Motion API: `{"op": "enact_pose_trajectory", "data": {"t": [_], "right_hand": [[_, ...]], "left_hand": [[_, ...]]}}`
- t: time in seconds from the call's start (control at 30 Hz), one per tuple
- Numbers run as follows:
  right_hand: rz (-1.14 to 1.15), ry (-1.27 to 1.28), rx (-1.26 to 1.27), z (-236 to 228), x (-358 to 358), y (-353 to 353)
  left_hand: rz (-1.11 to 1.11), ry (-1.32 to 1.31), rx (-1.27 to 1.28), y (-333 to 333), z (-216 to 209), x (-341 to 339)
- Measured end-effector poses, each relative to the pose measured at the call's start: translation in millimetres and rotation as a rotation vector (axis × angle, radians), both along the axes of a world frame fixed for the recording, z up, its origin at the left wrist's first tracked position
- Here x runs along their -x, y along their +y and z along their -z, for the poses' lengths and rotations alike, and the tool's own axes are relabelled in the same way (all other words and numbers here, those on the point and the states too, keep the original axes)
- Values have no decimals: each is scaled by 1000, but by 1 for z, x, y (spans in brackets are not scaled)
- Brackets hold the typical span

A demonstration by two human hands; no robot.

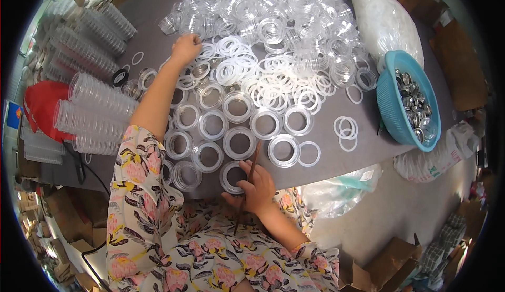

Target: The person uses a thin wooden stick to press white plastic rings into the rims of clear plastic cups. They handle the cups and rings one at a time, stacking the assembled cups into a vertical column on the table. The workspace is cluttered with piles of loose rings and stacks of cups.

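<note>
Clear plastic rings (239, 142) sit in rows on the grey table (368, 150), white gasket rings (273, 84) heaped just beyond. Left hand (185, 47) is stretched into that heap, fingers curled shut; what they pinch, I cannot tell. Right hand (256, 189) grips a thin brown stick (251, 168) over the nearest ring (234, 177). Judgement: pick one gasket at a time, keep the rows aligned, keep the stick tip low. Blue basket (392, 118) of metal lids stays clear.

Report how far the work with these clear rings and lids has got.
Done: rows of clear lids fitted with white rings lie near the table edge. In hand: the left hand reaches into the loose white rings; the right hand holds a thin stick. Left: a big heap of clear lids beyond.
</note>
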State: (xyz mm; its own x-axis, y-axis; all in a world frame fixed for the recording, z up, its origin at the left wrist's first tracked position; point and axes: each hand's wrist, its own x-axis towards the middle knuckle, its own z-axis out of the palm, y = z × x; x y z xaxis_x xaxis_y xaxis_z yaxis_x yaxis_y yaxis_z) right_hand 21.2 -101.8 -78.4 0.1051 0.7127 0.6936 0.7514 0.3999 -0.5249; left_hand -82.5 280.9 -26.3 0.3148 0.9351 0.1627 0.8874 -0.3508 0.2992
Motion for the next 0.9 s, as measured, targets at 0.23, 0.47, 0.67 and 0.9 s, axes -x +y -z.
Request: {"op": "enact_pose_trajectory", "data": {"t": [0.23, 0.47, 0.67, 0.9], "right_hand": [[-5, 5, 23, -3, 0, 0], [0, 24, 13, -3, 3, -1], [3, 50, -26, -2, 1, 0], [-1, 185, -140, 2, -7, -11]], "left_hand": [[248, 161, -338, -6, -1, 8], [59, -758, 79, -21, -24, 24], [-113, -1399, 526, -44, -27, 39], [374, -1205, 752, -188, -68, -11]]}}
